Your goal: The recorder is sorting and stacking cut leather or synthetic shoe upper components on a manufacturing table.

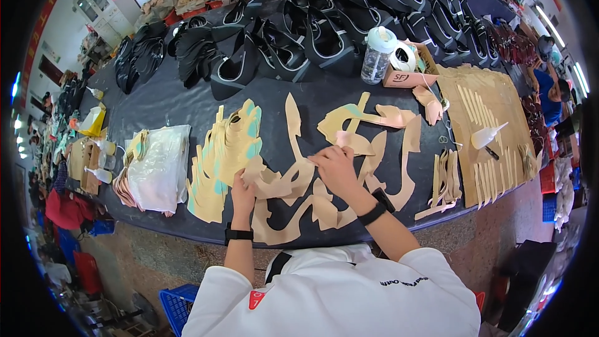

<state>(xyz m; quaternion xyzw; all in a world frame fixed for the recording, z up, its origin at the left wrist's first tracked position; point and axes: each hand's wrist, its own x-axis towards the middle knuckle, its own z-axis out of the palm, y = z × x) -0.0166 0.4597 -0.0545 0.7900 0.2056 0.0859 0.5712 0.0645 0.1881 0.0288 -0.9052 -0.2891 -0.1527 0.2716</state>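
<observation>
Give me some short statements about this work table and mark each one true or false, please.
1. Both hands rest on tan cut-out pieces. True: the left hand and the right hand press on them.
2. The water bottle lies on its side. False: it stands upright.
3. Black shoe parts fill the far side of the table. True.
4. The person's wrists are bare. False: each wrist has a black band.
5. A white squeeze bottle lies on the cardboard sheet. True.
</observation>
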